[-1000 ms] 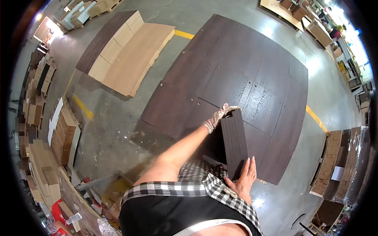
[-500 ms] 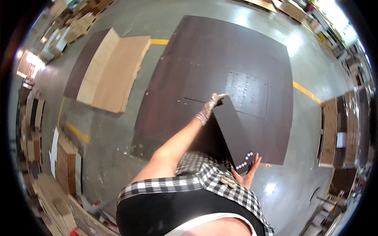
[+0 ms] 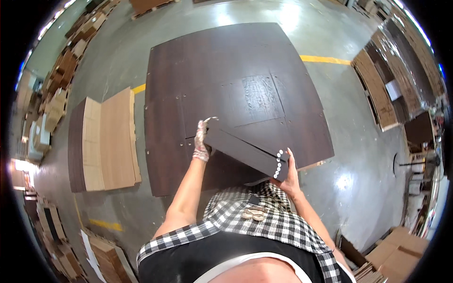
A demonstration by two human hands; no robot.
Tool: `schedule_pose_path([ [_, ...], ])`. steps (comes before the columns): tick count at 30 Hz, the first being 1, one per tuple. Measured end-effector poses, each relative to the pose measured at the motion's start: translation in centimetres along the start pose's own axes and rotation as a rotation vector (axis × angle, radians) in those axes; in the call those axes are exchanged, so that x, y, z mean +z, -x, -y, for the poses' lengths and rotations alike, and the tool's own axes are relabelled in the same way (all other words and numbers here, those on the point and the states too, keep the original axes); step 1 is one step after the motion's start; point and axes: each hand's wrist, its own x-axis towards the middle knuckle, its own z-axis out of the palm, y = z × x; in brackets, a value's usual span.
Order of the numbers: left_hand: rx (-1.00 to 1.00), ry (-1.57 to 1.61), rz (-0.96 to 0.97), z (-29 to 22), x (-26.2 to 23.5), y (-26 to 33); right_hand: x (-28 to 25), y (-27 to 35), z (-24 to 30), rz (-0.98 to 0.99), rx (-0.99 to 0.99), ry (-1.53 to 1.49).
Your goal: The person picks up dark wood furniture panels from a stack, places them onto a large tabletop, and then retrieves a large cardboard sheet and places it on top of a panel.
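Note:
Between my hands I hold a bundle of long, narrow dark boards (image 3: 243, 152), slanting down from left to right above the wide dark panel surface (image 3: 207, 61). My left hand (image 3: 202, 140), in a patterned glove, is closed around the far left end. At the near right end my right hand (image 3: 289, 177) is closed around the boards, its thumb side up along the edge. A dark gap runs lengthwise between the boards. Several white round spots (image 3: 278, 165) form a line across the end by my right hand. The boards' undersides are hidden.
Left of the dark surface stands a stack of light and dark panels (image 3: 115, 137). Wrapped boards (image 3: 401, 66) stand on the right, and flattened cardboard (image 3: 398, 252) lies at the lower right. Yellow lines (image 3: 325, 59) mark the grey floor.
The bundle has swung from a steep slant to a flatter one across my body. My left hand has shifted left with it. The whole view has turned, and both hands keep their grip.

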Motion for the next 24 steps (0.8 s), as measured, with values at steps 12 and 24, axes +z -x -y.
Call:
schedule_pose_path([
  [12, 0.086, -0.356, 0.041, -0.9, 2.1, 2.8, -0.3, -3.8, -5.9, 0.073, 0.026, -0.313],
  [24, -0.041, -0.296, -0.001, -0.2, 1.7, 3.2, -0.2, -4.4, -6.3, 0.121, 0.026, -0.187],
])
